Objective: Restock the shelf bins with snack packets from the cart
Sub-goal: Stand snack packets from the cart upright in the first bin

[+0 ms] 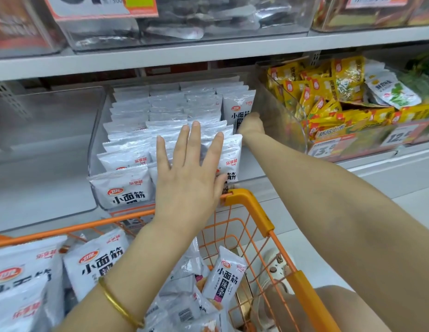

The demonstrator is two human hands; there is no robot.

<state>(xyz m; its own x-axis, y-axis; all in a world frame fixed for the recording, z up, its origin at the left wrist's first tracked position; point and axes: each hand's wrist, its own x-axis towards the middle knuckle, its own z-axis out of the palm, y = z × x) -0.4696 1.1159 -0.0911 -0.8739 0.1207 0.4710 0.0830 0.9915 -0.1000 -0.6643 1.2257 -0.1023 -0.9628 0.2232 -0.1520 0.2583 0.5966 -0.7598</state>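
1. Many white snack packets point(96, 267) are lying loose in the orange cart point(256, 212) nearest me, so I am judging the restock as well along but not done.
2. Above the cart rim, the left hand point(187, 178) is lying flat with its fingers straight and spread. It is grasping nothing and is pressing on the front of the filed packets point(127, 188).
3. Those filed packets are standing in tidy columns inside the clear shelf bin point(96, 140), labels facing out.
4. Deeper in, the right hand point(251, 123) is reaching into the right-hand column, just beside an upright packet point(237, 106). Its fingers are blurring and partly hiding, so I cannot tell if they are pinching anything.
5. To do this step well, I am suggesting bracing the rows with the flat palm so nothing is tipping forward, then seating the back packet upright, label forward, without crumpling it.
6. Farthest right, a neighbouring bin point(302, 137) of yellow packets point(328, 97) is sitting just beside the clear one, so I am watching that white stock is not straying there.
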